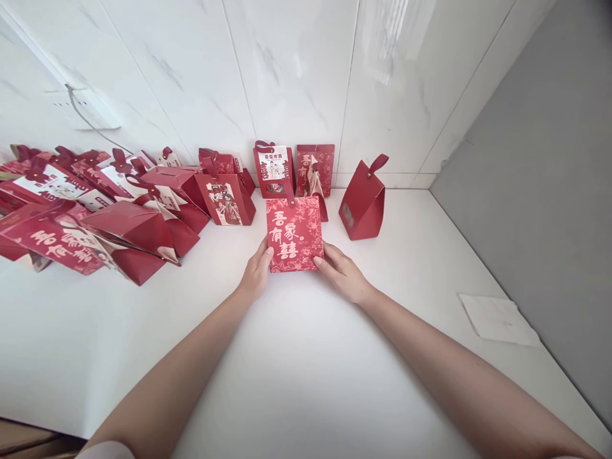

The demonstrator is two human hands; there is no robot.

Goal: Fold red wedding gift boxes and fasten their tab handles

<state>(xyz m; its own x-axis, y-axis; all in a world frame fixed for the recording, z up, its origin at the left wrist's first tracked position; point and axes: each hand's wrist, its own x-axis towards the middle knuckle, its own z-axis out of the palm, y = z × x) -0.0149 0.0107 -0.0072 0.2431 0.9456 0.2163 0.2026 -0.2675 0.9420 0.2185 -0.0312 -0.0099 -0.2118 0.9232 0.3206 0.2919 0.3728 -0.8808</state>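
Between my two hands is a red gift box [295, 233] with white lettering and pink flowers, its front face turned to me. My left hand [258, 271] grips its lower left side, thumb along the edge. On the lower right corner lies the thumb of my right hand [343, 271], with the fingers behind the box. Just behind it stand a gift box with a white label [272, 167] and a red floral gift box [327, 169]. To the right, a plain red gift box [363, 201] with a ribbon loop stands upright.
On the left of the white table [296, 382] is a crowded pile of red gift boxes [127, 229], some lying tilted. A gift box with a printed figure [227, 201] stands beside them. White paper [497, 319] lies near the right edge. A marbled wall [296, 76] bounds the back.
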